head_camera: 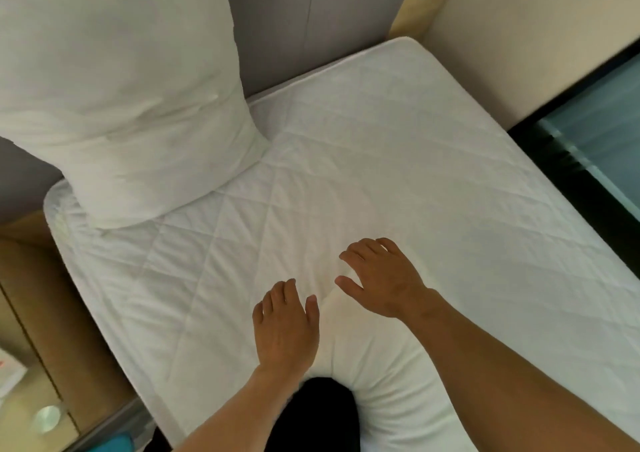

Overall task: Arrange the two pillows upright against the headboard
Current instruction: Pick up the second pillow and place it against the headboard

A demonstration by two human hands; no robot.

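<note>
One white pillow (114,91) stands upright at the bed's far left corner, leaning on the grey headboard (294,18). The rest of the headboard has nothing against it. My left hand (287,323) and my right hand (381,278) are held low over the white quilted mattress (415,160) near me, fingers spread, holding nothing. Just below and between them lies a smooth white bulge (367,358). I cannot tell whether it is the second pillow or bedding. A dark knee (322,413) presses in at its near edge.
A wooden bedside cabinet (38,295) stands left of the bed with small items on its near part. A beige wall (519,35) and a dark glass panel (595,146) run along the right side.
</note>
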